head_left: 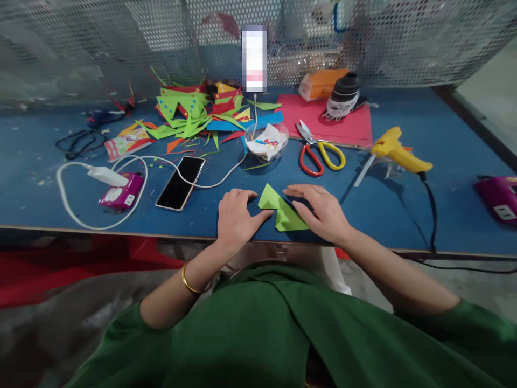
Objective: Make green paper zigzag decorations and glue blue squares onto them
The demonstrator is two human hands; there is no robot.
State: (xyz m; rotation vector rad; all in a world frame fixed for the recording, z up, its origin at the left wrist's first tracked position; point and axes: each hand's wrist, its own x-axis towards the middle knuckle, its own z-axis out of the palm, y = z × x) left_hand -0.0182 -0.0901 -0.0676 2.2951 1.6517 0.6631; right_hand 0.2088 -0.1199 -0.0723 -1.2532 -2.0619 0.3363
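Observation:
A cut piece of bright green paper [288, 217] with a notch in its left side lies on the blue table near the front edge. To its left rests my left hand [238, 215], thumb stretched toward the notch and fingers apart. My right hand [321, 210] is at the paper's right side, its fingers extended and partly covering that end. Neither hand is closed around the paper. Beyond them lie scissors [311, 144] with one red and one yellow handle, blades slightly apart.
Green and red paper cuttings [183, 116] pile up at the back. A phone [180, 183], a purple power socket [121, 191] and a white cable are on the left. A clear bowl [266, 143] stands mid-table. Right are red sheets [299, 116] and a yellow glue gun [399, 151].

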